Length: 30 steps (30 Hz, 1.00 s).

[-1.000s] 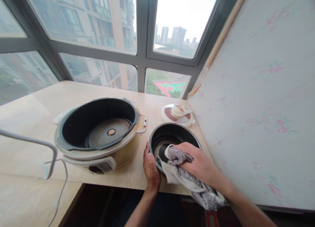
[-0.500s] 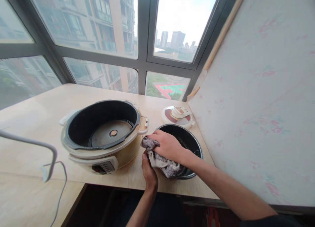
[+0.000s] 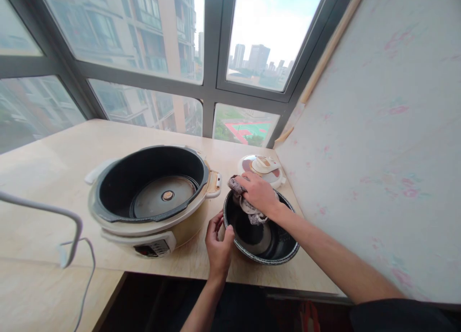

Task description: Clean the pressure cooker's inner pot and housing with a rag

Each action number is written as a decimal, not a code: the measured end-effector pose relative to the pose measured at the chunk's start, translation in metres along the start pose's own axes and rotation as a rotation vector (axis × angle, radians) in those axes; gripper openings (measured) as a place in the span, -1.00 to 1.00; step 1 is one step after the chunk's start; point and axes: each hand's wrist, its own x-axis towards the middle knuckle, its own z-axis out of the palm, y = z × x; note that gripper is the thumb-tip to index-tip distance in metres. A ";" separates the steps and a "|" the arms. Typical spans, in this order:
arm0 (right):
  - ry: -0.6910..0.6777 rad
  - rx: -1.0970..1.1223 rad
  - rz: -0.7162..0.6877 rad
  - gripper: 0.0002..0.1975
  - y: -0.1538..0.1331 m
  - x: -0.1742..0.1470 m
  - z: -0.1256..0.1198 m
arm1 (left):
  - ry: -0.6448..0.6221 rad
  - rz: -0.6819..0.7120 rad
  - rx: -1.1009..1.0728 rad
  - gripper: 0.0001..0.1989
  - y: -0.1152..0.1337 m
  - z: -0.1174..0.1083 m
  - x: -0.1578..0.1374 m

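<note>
A dark inner cooking pot point(image 3: 266, 261) stands on the wooden ledge, its inside facing me. My right hand point(image 3: 257, 192) is closed on a wet-looking grey and white cloth point(image 3: 248, 206), pressing it over the pot's far left rim and partly inside the wall. At the pot's near left side is my left hand point(image 3: 219, 248), its fingers curved against the outer wall and its thumb at the rim. Left of both hands sits the cream electric pressure cooker body point(image 3: 189, 224), open at the top, with its dark interior and heating plate visible.
The cooker's lid point(image 3: 264, 167) lies behind the pot, close to the papered wall point(image 3: 378, 168). A grey cord point(image 3: 77, 226) crosses the left side of the ledge point(image 3: 46, 178). Windows rise along the back, and the ledge's front edge is just below the pot.
My right hand and the cloth have moved from the pot's near left rim to its far left rim. The left thumb now shows at the rim, and more of the pot's inside is visible.
</note>
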 end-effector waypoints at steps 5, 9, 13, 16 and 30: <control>-0.113 -0.164 -0.065 -0.60 0.011 -0.034 0.009 | 0.027 0.009 -0.033 -0.62 -0.001 0.006 -0.002; -0.313 -0.207 -0.078 -0.67 0.010 -0.059 0.022 | 0.060 0.016 -0.037 -0.62 -0.001 0.008 -0.003; -0.480 -0.143 0.041 -0.41 0.011 -0.060 0.036 | 0.054 0.027 -0.013 -0.63 -0.001 0.006 -0.002; -0.584 -0.117 0.057 -0.21 0.008 -0.049 0.041 | 0.040 0.030 0.013 -0.62 -0.001 0.003 -0.001; -0.562 0.030 -0.296 -0.46 -0.019 -0.010 0.052 | -0.002 0.124 0.115 -0.62 -0.001 0.002 0.000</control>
